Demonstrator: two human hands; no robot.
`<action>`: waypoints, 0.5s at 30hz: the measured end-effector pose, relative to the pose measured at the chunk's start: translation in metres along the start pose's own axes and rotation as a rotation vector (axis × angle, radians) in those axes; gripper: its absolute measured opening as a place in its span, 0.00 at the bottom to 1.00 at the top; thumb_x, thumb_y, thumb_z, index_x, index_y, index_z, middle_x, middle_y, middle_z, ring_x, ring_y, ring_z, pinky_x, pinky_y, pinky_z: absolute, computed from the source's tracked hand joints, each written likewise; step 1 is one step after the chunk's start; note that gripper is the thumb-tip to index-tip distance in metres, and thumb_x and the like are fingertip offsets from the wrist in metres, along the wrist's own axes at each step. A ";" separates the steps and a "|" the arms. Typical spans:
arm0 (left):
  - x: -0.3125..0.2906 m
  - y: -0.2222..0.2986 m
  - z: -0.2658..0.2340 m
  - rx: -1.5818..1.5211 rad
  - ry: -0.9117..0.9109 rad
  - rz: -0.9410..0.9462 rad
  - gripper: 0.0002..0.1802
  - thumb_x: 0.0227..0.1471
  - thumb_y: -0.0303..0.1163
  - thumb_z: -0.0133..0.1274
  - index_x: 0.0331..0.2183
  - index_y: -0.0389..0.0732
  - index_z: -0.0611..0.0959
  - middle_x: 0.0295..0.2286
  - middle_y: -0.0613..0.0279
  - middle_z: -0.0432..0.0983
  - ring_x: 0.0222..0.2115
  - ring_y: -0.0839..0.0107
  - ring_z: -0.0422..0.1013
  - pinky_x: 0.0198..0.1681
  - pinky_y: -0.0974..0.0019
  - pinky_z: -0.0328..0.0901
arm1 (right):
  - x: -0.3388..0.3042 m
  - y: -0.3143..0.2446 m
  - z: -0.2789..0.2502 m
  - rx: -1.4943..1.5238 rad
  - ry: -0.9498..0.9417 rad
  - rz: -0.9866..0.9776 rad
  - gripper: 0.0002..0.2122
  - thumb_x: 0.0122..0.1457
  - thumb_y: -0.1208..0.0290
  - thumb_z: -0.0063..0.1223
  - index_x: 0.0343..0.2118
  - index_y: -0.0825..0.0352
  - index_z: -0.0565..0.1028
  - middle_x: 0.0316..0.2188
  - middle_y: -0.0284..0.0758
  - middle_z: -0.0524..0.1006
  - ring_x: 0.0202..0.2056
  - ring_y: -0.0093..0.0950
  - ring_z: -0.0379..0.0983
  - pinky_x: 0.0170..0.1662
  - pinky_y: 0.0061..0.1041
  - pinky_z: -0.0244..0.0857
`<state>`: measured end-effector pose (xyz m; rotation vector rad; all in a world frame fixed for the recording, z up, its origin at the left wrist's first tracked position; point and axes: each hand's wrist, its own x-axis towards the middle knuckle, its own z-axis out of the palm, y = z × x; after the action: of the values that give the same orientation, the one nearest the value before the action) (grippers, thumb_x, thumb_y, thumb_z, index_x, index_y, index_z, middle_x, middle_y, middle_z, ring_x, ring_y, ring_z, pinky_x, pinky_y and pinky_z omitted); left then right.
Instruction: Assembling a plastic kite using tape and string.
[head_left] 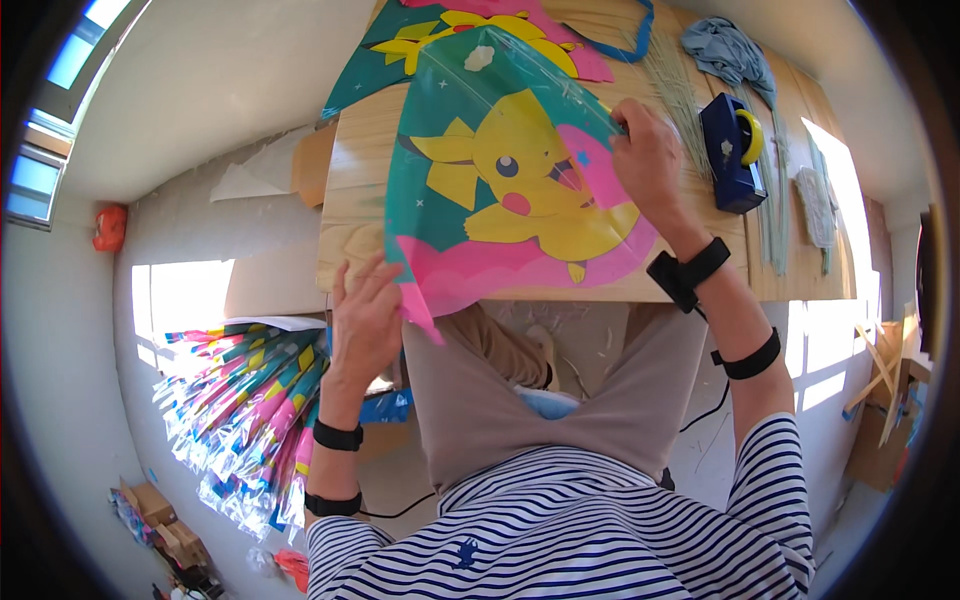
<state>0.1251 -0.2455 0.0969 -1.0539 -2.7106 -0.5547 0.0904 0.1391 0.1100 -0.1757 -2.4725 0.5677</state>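
A thin, glossy kite sail [470, 235], printed with a yellow cartoon animal on green and pink, spreads over the near part of the wooden table. Its lower left corner hangs past the table's front edge, where my left hand [365, 315] has its fingers closed on it. Along the sail's upper right edge, my right hand [650, 160] pinches the border between thumb and fingers. Near the top of the sail sits a small whitish patch [479, 58]. Beyond it lies another printed sail [365, 75] of the same colours, partly covered by the one I hold.
Right of my right hand stands a blue tape dispenser [728, 160] with a yellow roll. Thin rods [672, 85], a grey-blue cloth [730, 55] and a clear plastic packet [817, 208] lie nearby. Many bundled sails [235, 410] hang low on the left. A blue strap [640, 40] curls at the back.
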 end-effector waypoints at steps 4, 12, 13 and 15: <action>-0.005 0.065 0.046 -0.120 -0.134 0.106 0.06 0.40 0.22 0.55 0.26 0.41 0.77 0.37 0.60 0.78 0.46 0.58 0.70 0.52 0.46 0.55 | 0.061 -0.027 -0.007 -0.199 0.132 -0.261 0.12 0.47 0.79 0.55 0.37 0.66 0.76 0.34 0.39 0.77 0.38 0.42 0.75 0.38 0.41 0.68; 0.108 0.153 0.127 -0.345 0.016 0.245 0.09 0.41 0.25 0.54 0.31 0.40 0.79 0.27 0.59 0.77 0.37 0.62 0.67 0.41 0.57 0.54 | 0.112 -0.100 -0.019 -0.298 0.450 -0.773 0.05 0.48 0.73 0.57 0.28 0.65 0.74 0.31 0.37 0.70 0.39 0.34 0.68 0.44 0.37 0.61; 0.123 0.165 0.137 -0.356 0.019 0.247 0.13 0.40 0.26 0.57 0.34 0.40 0.80 0.29 0.59 0.78 0.39 0.59 0.67 0.43 0.56 0.55 | 0.112 -0.104 -0.018 -0.265 0.478 -0.798 0.04 0.48 0.73 0.57 0.27 0.65 0.74 0.30 0.36 0.70 0.38 0.33 0.67 0.44 0.36 0.61; 0.152 0.187 0.155 -0.388 0.130 0.275 0.18 0.40 0.27 0.60 0.38 0.40 0.82 0.31 0.59 0.80 0.41 0.57 0.68 0.45 0.54 0.56 | 0.108 -0.101 -0.011 -0.270 0.473 -0.796 0.04 0.48 0.74 0.57 0.26 0.65 0.75 0.30 0.36 0.69 0.38 0.33 0.67 0.44 0.36 0.61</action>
<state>0.1358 0.0372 0.0521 -1.3958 -2.3437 -1.0815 0.0090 0.0790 0.2177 0.4986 -1.9186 -0.1408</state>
